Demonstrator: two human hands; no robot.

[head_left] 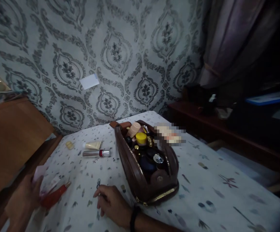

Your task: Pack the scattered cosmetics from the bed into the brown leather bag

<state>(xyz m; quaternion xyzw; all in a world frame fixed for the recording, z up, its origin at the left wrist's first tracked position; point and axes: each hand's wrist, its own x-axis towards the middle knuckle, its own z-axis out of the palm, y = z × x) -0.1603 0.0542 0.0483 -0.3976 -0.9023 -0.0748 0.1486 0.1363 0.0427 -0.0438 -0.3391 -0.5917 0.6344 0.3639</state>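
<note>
At the lower left, my left hand (25,198) is closed on a pale pink item (39,173), blurred so that I cannot make out its kind. Close beside these fingers is a red-orange bottle (54,196) with a thin tip; whether the hand touches it is unclear. My right hand (112,202), a dark band at the wrist, hovers low over or rests on the patterned sheet (82,175). Its fingers are loosely bent and apart, with nothing visible in them. Just right of it stands a brown cosmetic bag (132,167), unzipped and full of jars and bottles, among them a yellow-lidded jar (141,138).
Beyond my hands lie a silver tube with a red band (96,153), a cream squeeze tube (93,145) and small yellowish pieces (69,145). A wooden panel (14,135) borders the left, a patterned wall the back. Dark red furniture (190,116) stands at the right.
</note>
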